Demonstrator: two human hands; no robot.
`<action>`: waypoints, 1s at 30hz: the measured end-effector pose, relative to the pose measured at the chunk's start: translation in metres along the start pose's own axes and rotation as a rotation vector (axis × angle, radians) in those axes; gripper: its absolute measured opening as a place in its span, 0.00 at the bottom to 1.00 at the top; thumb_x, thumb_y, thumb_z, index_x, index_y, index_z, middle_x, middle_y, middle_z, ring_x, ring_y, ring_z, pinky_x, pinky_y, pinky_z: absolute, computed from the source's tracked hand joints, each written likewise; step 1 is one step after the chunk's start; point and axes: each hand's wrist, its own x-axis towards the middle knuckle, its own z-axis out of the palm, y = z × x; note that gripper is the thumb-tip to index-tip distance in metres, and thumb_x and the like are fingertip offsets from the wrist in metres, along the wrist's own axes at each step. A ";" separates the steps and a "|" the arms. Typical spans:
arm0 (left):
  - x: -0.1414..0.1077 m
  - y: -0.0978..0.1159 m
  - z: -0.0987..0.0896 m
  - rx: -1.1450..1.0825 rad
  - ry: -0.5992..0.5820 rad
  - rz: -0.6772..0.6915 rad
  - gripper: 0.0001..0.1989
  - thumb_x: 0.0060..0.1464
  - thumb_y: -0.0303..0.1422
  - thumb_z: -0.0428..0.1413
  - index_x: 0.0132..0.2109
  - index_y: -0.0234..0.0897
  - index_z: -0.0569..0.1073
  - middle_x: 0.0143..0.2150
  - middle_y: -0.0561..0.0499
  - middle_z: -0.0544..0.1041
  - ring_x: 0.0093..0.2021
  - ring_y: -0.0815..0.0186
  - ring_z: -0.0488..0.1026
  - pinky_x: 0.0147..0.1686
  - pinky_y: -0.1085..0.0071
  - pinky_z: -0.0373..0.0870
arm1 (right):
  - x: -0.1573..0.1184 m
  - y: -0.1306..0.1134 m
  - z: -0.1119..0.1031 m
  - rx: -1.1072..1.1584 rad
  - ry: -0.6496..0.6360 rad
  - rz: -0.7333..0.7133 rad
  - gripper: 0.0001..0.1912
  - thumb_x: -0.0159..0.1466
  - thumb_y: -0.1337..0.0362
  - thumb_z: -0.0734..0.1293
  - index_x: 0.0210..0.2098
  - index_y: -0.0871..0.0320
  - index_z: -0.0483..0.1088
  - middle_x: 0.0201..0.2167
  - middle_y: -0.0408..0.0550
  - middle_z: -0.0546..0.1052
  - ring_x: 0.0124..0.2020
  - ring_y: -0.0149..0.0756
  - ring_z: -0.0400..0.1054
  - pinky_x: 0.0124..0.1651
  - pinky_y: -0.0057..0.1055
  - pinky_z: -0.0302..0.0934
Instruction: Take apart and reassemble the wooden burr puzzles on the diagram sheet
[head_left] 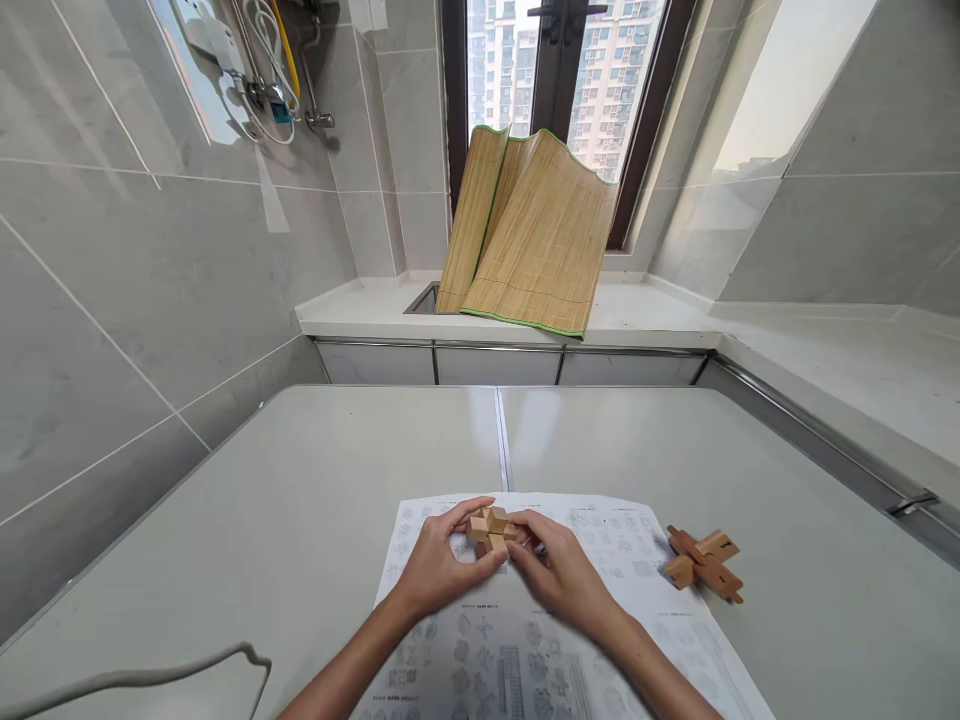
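Observation:
A small light-wood interlocking puzzle, built of crossing blocks, is held over the printed sheet. My left hand grips its left side, with the thumb along the near edge and the fingers behind. On the opposite side, my right hand pinches the puzzle between thumb and fingers. Beneath both hands lies the large white sheet, printed with rows of small puzzle drawings. A darker brown wooden cross-shaped puzzle rests at the sheet's right edge, apart from my hands.
The pale table has a seam down its middle. A grey cable lies at the front left. Behind the table, a folded bamboo mat leans against the window above a white counter. Tiled walls stand on both sides.

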 end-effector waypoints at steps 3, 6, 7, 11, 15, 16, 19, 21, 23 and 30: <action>0.000 0.003 0.000 0.033 0.006 -0.011 0.28 0.51 0.38 0.66 0.60 0.41 0.76 0.49 0.48 0.84 0.48 0.57 0.80 0.54 0.63 0.75 | -0.003 -0.001 0.001 -0.027 0.039 -0.048 0.07 0.72 0.65 0.62 0.47 0.52 0.71 0.38 0.46 0.77 0.37 0.39 0.71 0.41 0.33 0.63; -0.001 0.005 0.002 0.034 -0.008 0.004 0.24 0.53 0.37 0.64 0.57 0.39 0.78 0.46 0.48 0.85 0.46 0.58 0.81 0.51 0.65 0.75 | -0.005 -0.002 0.004 -0.035 0.114 -0.088 0.05 0.73 0.65 0.61 0.43 0.52 0.69 0.38 0.45 0.76 0.36 0.38 0.70 0.38 0.32 0.62; -0.001 0.006 0.002 0.028 -0.016 0.016 0.21 0.55 0.36 0.62 0.56 0.39 0.78 0.45 0.49 0.85 0.45 0.59 0.80 0.50 0.65 0.75 | -0.005 -0.002 0.005 -0.040 0.135 -0.097 0.06 0.73 0.65 0.61 0.41 0.52 0.69 0.38 0.45 0.76 0.35 0.37 0.69 0.37 0.32 0.61; -0.002 0.006 0.005 0.013 -0.020 0.045 0.19 0.57 0.35 0.60 0.55 0.39 0.77 0.45 0.50 0.84 0.44 0.61 0.80 0.48 0.67 0.75 | -0.004 -0.001 0.007 -0.036 0.142 -0.058 0.04 0.72 0.64 0.62 0.43 0.51 0.69 0.38 0.45 0.75 0.32 0.36 0.68 0.34 0.31 0.61; -0.001 0.004 0.007 0.015 0.024 0.026 0.24 0.56 0.38 0.63 0.59 0.39 0.74 0.44 0.50 0.84 0.42 0.62 0.80 0.46 0.67 0.76 | -0.001 0.001 0.000 0.015 0.048 0.013 0.10 0.71 0.62 0.64 0.52 0.51 0.71 0.40 0.46 0.77 0.34 0.37 0.70 0.36 0.31 0.64; -0.001 0.004 0.007 0.019 0.036 0.025 0.25 0.55 0.38 0.63 0.59 0.39 0.74 0.43 0.50 0.84 0.42 0.62 0.80 0.46 0.68 0.76 | 0.000 0.001 -0.002 0.033 0.021 0.025 0.12 0.72 0.61 0.64 0.54 0.51 0.71 0.42 0.47 0.78 0.36 0.38 0.71 0.37 0.32 0.65; -0.002 0.004 0.009 0.041 0.058 0.035 0.27 0.54 0.38 0.64 0.61 0.40 0.71 0.40 0.52 0.83 0.38 0.63 0.79 0.43 0.68 0.76 | 0.002 0.002 -0.009 0.091 -0.026 0.047 0.12 0.73 0.58 0.63 0.53 0.51 0.73 0.47 0.49 0.80 0.42 0.40 0.73 0.42 0.33 0.66; -0.003 0.005 0.010 0.039 0.048 0.039 0.31 0.54 0.37 0.64 0.63 0.40 0.67 0.40 0.53 0.83 0.37 0.63 0.79 0.43 0.68 0.76 | 0.003 0.003 -0.011 0.123 -0.030 0.075 0.12 0.73 0.57 0.64 0.51 0.52 0.75 0.45 0.48 0.81 0.42 0.41 0.74 0.43 0.34 0.66; -0.004 0.005 0.010 0.023 0.026 0.033 0.33 0.53 0.37 0.65 0.64 0.40 0.65 0.42 0.52 0.83 0.40 0.63 0.79 0.46 0.67 0.75 | 0.002 0.006 -0.012 0.151 -0.028 0.109 0.11 0.72 0.56 0.65 0.49 0.53 0.75 0.42 0.48 0.82 0.40 0.41 0.74 0.44 0.35 0.65; -0.004 0.003 0.008 0.030 -0.006 -0.025 0.30 0.53 0.41 0.66 0.61 0.42 0.66 0.45 0.51 0.84 0.40 0.61 0.79 0.49 0.63 0.73 | 0.001 0.008 -0.010 0.197 0.011 0.109 0.13 0.71 0.55 0.67 0.51 0.52 0.76 0.42 0.48 0.82 0.40 0.42 0.75 0.44 0.35 0.66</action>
